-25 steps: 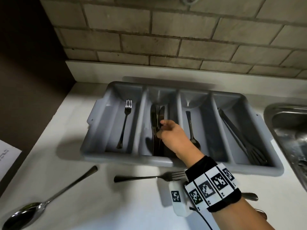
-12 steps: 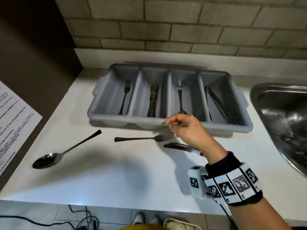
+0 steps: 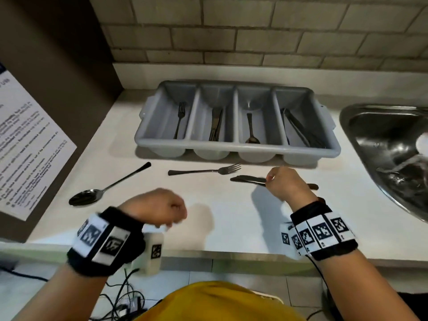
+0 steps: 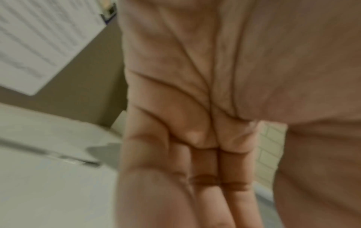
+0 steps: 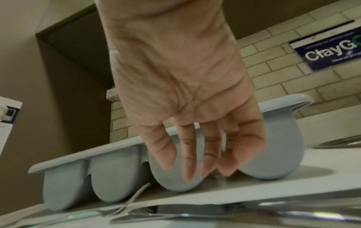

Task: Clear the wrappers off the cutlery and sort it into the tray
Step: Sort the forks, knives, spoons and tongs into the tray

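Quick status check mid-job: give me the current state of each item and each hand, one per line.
Tray: on counter, four compartments, each holding cutlery.
Knife: flat on counter, under the right hand.
Fork: loose on counter, untouched.
Spoon: loose on counter, untouched.
Right hand: over the knife, fingers extended; grip unclear.
Left hand: above counter, blurred, holding nothing visible.
Sink: holds items, unclear what.

The tray [image 3: 234,148] in front of me is matt grey plastic. The knife [image 3: 249,180], fork [image 3: 203,171] and spoon [image 3: 104,193] on my smooth white counter [image 3: 231,223] are shiny metal. The sink [image 3: 379,140] is glossy steel. The wall [image 3: 254,31] is rough brick.
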The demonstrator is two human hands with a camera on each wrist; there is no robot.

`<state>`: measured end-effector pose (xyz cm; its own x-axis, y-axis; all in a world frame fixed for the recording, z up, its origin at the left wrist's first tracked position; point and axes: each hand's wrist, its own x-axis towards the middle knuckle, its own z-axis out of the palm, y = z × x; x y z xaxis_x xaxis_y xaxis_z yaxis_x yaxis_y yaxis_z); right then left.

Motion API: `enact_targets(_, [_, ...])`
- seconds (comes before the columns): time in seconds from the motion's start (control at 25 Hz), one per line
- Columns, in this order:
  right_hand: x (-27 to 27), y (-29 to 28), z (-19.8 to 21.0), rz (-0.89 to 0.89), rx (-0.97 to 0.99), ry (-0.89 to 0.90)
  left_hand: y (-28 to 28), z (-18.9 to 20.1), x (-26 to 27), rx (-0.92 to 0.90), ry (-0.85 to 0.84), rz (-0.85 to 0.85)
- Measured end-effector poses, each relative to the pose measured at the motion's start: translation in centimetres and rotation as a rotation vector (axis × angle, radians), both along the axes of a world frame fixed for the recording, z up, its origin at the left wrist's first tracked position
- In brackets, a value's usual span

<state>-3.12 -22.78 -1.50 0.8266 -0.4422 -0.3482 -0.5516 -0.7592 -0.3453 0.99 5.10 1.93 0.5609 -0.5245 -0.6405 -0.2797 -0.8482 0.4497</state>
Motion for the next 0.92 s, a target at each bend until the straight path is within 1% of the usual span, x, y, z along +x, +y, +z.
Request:
enact_targets(0.16, [-0.7, -0.1, -1.4, -0.047, -0.144, 0.178, -4.2, 1.1, 2.8, -0.071, -0.214, 0.02])
enact_targets(0.2, [-0.8, 0.0, -1.6, -0.069, -0.162, 0.196, -5.0, 0.8, 3.3, -0.066, -0.263, 0.022])
enact_targets(0.28, [-1.3, 0.2, -1.8, -0.125, -0.188, 0.208, -6.3, -0.8, 4.4, 0.006, -0.334, 0.008])
enact_targets(0.36, [-1.6, 0.1, -2.0, -0.152, -0.224, 0.203, -6.9, -2.4, 5.3, 0.082, -0.368, -0.004])
enact_targets(0.44, [-1.6, 0.0, -2.2, -0.143, -0.263, 0.209, -7.1, -3.7, 6.1, 0.138, -0.373, 0.016])
enact_targets(0.56, [-1.5, -0.1, -2.3, -0.118, -0.298, 0.221, -7.3, -4.8, 7.1, 0.198, -0.443, -0.006])
enact_targets(0.64, [-1.4, -0.2, -2.4, -0.094, -0.313, 0.236, -7.5, -5.5, 7.4, 0.213, -0.495, -0.007])
enact_targets(0.76, [-1.3, -0.2, -2.7, -0.047, -0.355, 0.274, -7.6, -6.4, 7.7, 0.179, -0.575, 0.05])
enact_targets(0.92, [-1.2, 0.2, -2.8, 0.018, -0.423, 0.28, -8.0, -7.0, 8.1, 0.189, -0.542, 0.133])
